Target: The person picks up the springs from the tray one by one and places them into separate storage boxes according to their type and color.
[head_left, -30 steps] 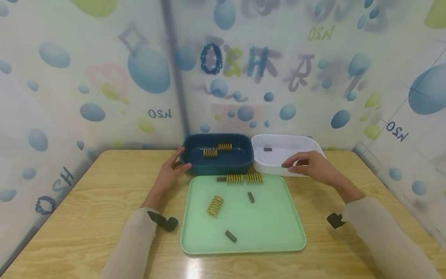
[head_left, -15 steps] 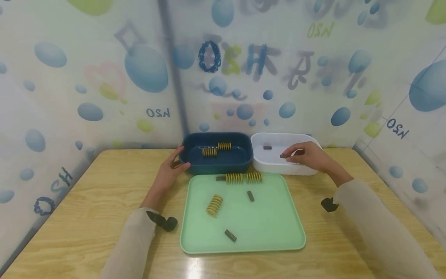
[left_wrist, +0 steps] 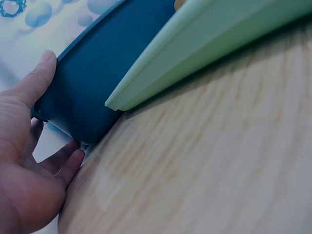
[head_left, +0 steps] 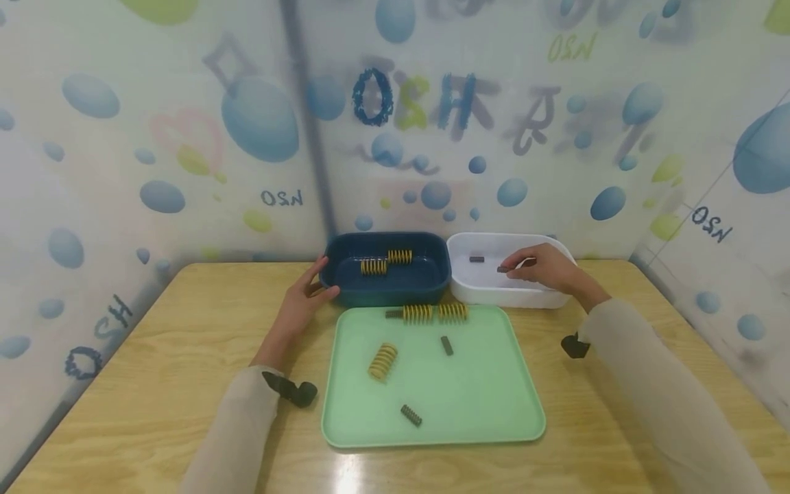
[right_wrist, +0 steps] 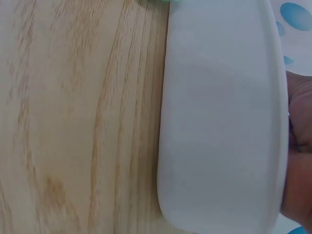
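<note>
In the head view my right hand (head_left: 543,267) pinches a small dark spring (head_left: 503,269) between thumb and fingertips, inside the white bin (head_left: 512,297). Another small dark spring (head_left: 476,259) lies in that bin. From the right wrist camera, the bin's wall hides the fingertips and the spring. My left hand (head_left: 302,298) rests with spread fingers against the left end of the dark blue bin (head_left: 389,296); its thumb touches the bin's front wall (left_wrist: 83,87). Two yellow springs, one front left (head_left: 373,267) and one back right (head_left: 400,256), lie in the blue bin.
A green tray (head_left: 481,405) lies before the bins. On it are yellow springs, one tilted (head_left: 383,361) and two along the back edge (head_left: 417,313), plus small dark springs, including one near the front (head_left: 411,415). A patterned wall (head_left: 401,165) stands behind the table (head_left: 204,357).
My right hand has moved from above the white bin's front rim farther back and down into the bin, carrying the small dark spring. The left hand stays at the blue bin.
</note>
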{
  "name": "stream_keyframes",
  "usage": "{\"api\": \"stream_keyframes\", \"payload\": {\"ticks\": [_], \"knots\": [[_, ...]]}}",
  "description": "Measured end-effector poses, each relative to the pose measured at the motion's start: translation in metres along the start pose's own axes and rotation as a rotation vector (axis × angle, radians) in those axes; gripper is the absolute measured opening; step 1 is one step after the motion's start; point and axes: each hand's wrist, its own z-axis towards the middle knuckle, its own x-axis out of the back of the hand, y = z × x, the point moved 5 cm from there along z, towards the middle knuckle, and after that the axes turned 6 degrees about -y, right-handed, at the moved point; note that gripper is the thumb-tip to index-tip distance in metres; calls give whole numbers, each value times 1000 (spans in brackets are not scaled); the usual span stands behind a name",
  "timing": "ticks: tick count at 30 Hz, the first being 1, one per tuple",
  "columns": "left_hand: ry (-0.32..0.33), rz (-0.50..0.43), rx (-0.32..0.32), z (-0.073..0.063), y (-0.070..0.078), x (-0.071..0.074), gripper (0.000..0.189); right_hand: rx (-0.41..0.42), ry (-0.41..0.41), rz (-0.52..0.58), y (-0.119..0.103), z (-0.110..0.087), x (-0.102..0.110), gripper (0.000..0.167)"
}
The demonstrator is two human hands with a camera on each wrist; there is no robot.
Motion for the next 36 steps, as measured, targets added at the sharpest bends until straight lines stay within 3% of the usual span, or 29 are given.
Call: {"api": "stream_keyframes", "payload": {"ticks": [9, 19, 27, 36], "knots": [[-1, 6, 3, 1, -2, 2, 67, -39, -12, 72, 9, 12, -1, 23], [-2, -2, -12, 3, -7, 2, 67, -90, -34, 92, 15, 19, -6, 25], [-11, 1, 2, 2, -1, 0, 66, -160, -61, 65, 25, 26, -9, 24], [10, 12, -18, 12, -28, 6, 66, -214, -83, 4, 30, 32, -14, 23]]}}
